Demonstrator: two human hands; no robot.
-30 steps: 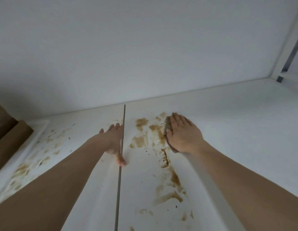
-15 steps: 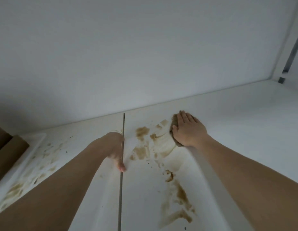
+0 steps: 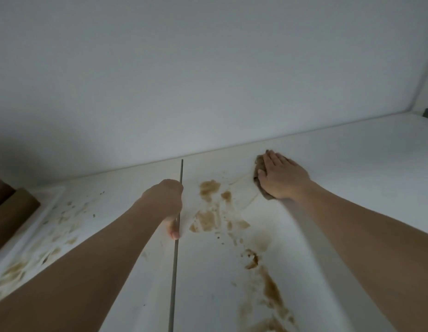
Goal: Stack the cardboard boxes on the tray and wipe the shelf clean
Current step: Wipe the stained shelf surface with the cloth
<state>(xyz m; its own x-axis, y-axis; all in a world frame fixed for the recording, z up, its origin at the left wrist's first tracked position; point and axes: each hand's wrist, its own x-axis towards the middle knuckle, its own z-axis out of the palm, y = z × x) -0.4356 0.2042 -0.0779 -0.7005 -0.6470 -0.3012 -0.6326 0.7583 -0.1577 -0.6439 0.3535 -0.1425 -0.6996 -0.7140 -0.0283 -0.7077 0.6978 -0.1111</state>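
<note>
My right hand [image 3: 282, 180] presses flat, fingers straight, on a brown-soiled cloth [image 3: 259, 162] far back on the white shelf [image 3: 340, 144], near the rear wall. Brown stains [image 3: 208, 188] lie left of the cloth, and a long smear [image 3: 270, 288] runs toward me. My left hand [image 3: 164, 202] rests on the shelf beside the dark seam [image 3: 176, 271]; its fingers curl under out of sight, its thumb points toward me, and it holds nothing. At the far left, brown cardboard boxes [image 3: 12, 212] sit on a white tray [image 3: 50, 195].
More brown specks and patches [image 3: 14, 271] cover the shelf's left part beside the tray. The white back wall rises just behind the shelf. A white upright [image 3: 423, 92] stands at the far right end.
My right hand slid the cloth away and to the right, wiping off part of the stain. My left hand's fingers went from straight to curled under; the view shifted slightly.
</note>
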